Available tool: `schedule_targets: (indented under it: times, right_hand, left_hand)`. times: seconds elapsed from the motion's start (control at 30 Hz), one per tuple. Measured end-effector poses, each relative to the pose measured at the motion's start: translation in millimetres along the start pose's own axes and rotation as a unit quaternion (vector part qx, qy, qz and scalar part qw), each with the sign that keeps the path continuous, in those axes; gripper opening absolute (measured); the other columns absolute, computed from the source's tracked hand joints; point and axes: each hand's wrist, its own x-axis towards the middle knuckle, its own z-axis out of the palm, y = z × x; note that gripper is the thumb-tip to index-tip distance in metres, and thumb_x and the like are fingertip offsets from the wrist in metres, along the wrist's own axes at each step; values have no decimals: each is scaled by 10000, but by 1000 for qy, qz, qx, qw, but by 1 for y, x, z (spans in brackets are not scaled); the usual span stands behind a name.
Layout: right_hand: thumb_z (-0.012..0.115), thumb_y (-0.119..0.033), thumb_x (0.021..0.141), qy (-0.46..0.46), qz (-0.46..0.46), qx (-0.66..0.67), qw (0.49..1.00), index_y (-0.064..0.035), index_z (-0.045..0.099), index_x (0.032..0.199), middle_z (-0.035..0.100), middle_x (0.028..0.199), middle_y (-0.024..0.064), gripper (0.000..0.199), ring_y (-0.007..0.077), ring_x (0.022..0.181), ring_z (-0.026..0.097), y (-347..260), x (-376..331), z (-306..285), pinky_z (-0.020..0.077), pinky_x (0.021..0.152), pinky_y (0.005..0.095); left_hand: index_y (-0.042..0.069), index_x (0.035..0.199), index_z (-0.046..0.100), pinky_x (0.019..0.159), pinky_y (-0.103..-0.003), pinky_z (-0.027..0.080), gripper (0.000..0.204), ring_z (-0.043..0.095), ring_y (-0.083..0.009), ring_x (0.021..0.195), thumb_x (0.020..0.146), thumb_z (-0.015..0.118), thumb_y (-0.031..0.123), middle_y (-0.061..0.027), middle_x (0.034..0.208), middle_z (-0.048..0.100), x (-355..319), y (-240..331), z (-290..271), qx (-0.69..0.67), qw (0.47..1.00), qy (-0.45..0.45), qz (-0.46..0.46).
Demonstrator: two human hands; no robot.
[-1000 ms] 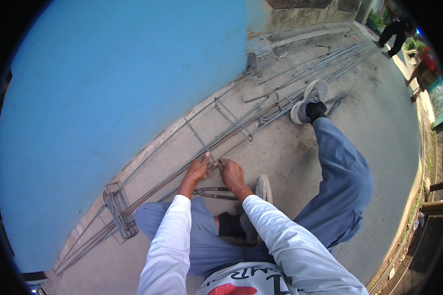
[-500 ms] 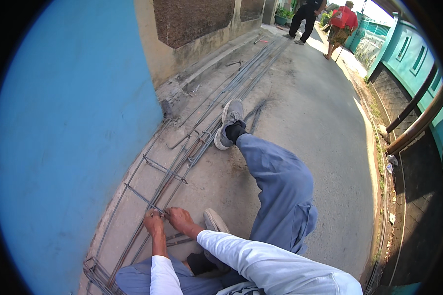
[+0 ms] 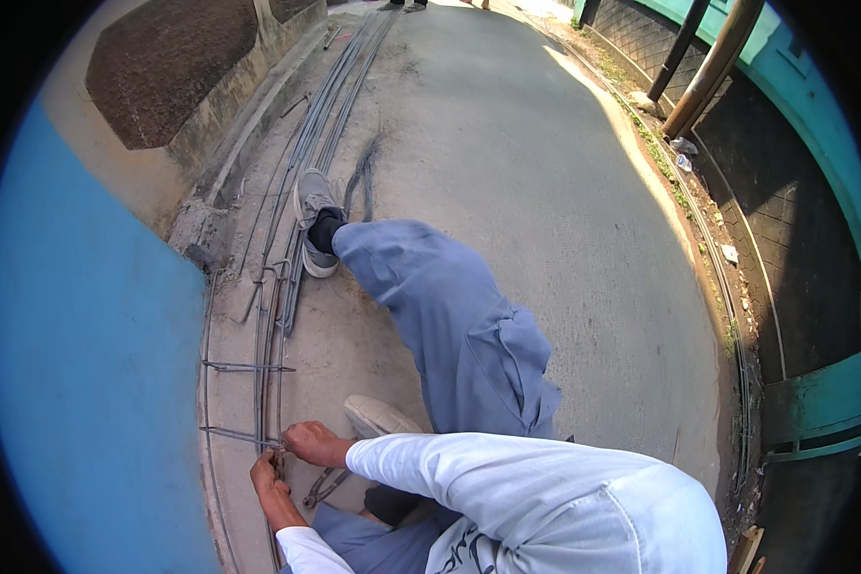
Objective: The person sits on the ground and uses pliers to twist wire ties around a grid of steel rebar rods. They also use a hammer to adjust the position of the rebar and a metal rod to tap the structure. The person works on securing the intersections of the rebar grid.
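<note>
Both my hands meet where a square stirrup crosses the long steel bars of a rebar frame, beside the blue wall. My left hand is closed just below this crossing, fingertips pinched at the bar. From the right, my right hand reaches to the same corner, its fingers curled closed. Whatever small thing the fingers grip is hidden. A second stirrup spans the bars farther up. By my right wrist lies a tool like pincers, partly covered by my sleeve.
A blue wall rises close on the left. More steel bars run up the lane past my outstretched leg and shoe. Dark wire lies beside them. Wooden poles lean at the right; people's feet show at the top.
My view has swung right and downward, so the bars stand more upright in it and the people have mostly left the picture. Both hands stay at the stirrup corner; the pincer-like tool shows more.
</note>
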Motion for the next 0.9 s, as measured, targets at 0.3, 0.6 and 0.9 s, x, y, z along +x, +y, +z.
schedule_targets:
  times: [0.3,0.6,0.9]
  right_hand:
    - [616,-282,963,-33,32,-60,997,-46,676,945,706,910,210,244,418,884,688,2,18,7,543,778,515]
    - [598,-249,985,-92,31,-53,994,-41,676,1001,694,946,252,223,465,922,666,-17,12,6,524,803,539]
    - [553,-214,989,-61,43,-17,997,-20,669,1002,678,966,280,226,481,951,649,-8,5,20,516,815,548]
  left_hand:
    - [-43,1135,693,830,-278,523,275,669,-179,894,865,648,-22,-89,978,705,-45,-8,24,-108,973,32,201]
    - [-14,1040,745,827,-283,525,190,672,-141,869,858,697,9,-64,924,724,-48,-34,18,-31,959,86,268]
    - [30,1015,769,830,-328,557,198,723,-229,912,820,757,62,-115,1018,746,-48,-32,30,31,931,132,339]
